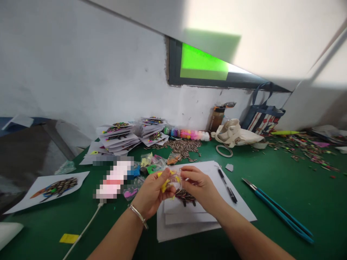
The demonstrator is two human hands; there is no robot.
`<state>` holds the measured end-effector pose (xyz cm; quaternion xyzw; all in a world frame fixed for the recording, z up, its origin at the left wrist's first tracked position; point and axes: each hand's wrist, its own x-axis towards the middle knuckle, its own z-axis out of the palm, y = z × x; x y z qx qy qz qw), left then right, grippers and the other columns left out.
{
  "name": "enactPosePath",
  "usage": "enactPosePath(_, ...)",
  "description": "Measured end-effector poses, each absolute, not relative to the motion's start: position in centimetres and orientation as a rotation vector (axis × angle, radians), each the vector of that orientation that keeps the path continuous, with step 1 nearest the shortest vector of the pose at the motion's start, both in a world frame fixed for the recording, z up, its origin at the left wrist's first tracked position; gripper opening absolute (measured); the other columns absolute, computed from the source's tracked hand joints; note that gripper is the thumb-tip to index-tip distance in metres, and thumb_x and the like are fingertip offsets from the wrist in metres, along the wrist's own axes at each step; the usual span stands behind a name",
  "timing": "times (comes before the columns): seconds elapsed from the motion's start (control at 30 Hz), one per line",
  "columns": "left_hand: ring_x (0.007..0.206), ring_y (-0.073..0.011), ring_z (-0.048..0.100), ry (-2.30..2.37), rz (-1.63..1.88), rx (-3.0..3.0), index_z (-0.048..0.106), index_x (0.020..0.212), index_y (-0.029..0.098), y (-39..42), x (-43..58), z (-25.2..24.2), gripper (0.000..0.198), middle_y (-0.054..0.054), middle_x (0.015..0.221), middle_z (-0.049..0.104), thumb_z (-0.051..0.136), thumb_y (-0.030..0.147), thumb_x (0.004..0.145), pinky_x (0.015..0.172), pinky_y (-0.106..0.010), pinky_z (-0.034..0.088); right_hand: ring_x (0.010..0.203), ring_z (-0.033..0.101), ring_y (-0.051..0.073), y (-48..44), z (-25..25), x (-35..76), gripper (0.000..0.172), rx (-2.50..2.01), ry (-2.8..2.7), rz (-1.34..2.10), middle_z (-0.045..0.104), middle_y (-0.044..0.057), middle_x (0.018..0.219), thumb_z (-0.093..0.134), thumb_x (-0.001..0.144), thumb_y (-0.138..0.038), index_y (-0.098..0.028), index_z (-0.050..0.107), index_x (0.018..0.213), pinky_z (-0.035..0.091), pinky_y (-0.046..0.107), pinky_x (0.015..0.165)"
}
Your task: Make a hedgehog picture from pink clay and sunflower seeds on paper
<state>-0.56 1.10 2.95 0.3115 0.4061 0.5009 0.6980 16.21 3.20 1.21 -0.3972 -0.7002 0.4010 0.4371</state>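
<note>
My left hand [157, 191] is closed around a small clear plastic bag [177, 180] with soft yellow stuff in and about it. Fingers of my right hand [196, 186] pinch the bag's right side. Beneath both hands lies a stack of white paper [187, 224], and on its top sheet a design of striped sunflower seeds [185, 196] is partly hidden by the hands. A black pen [227, 186] rests on the paper to the right. Left of the hands, more small bags hold coloured lumps, among them a purple one [131, 193] and a green one [153, 169].
Blue-handled tweezers [282, 213] lie on the green table at the right. Farther back are loose seeds [184, 147], a tape roll [224, 151], a cloth bag [235, 133] and a bottle [217, 119]. Stacked seed pictures [119, 139] stand left, near a blurred-out object [114, 180] with a white cable.
</note>
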Motion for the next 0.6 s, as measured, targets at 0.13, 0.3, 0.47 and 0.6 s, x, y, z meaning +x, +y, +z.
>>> enactPosePath(0.13,0.050,-0.0054,0.055,0.920,1.101,0.728,0.061,0.080,0.013,1.01,-0.43,2.77,0.030,0.001,0.066,0.060,0.069,0.042,0.077,0.047,-0.015,0.048,0.097,0.060,0.019,2.48,1.31,15.75,0.029,-0.919,-1.820,0.964,0.051,0.007,0.126,0.059,0.078,-0.017,-0.026,0.069,0.104,0.052,0.030,0.078)
enactPosePath(0.3,0.051,-0.0052,0.053,0.927,1.072,0.771,0.062,0.083,0.012,0.90,-0.06,2.61,0.037,0.000,0.068,0.060,0.066,0.048,0.076,0.047,-0.015,0.046,0.109,0.055,0.021,2.29,1.99,15.75,0.028,-0.879,-1.872,1.017,0.057,0.006,0.118,0.060,0.079,-0.016,-0.027,0.071,0.102,0.049,0.032,0.088)
enactPosePath(0.47,0.052,-0.0062,0.055,0.942,1.031,0.791,0.061,0.082,0.013,0.91,-0.13,2.46,0.035,-0.001,0.067,0.060,0.067,0.047,0.076,0.050,-0.016,0.047,0.095,0.060,0.017,2.70,2.05,16.32,0.020,-0.854,-1.824,1.156,0.056,0.005,0.111,0.064,0.078,-0.022,-0.025,0.069,0.097,0.052,0.028,0.077)
enactPosePath(0.6,0.052,-0.0067,0.055,0.959,1.019,0.787,0.061,0.080,0.013,0.88,-0.11,2.62,0.037,-0.001,0.065,0.059,0.067,0.050,0.075,0.050,-0.016,0.047,0.077,0.059,0.011,2.71,1.98,16.60,0.013,-0.864,-1.804,1.207,0.052,0.004,0.108,0.066,0.076,-0.024,-0.020,0.064,0.089,0.051,0.024,0.063)
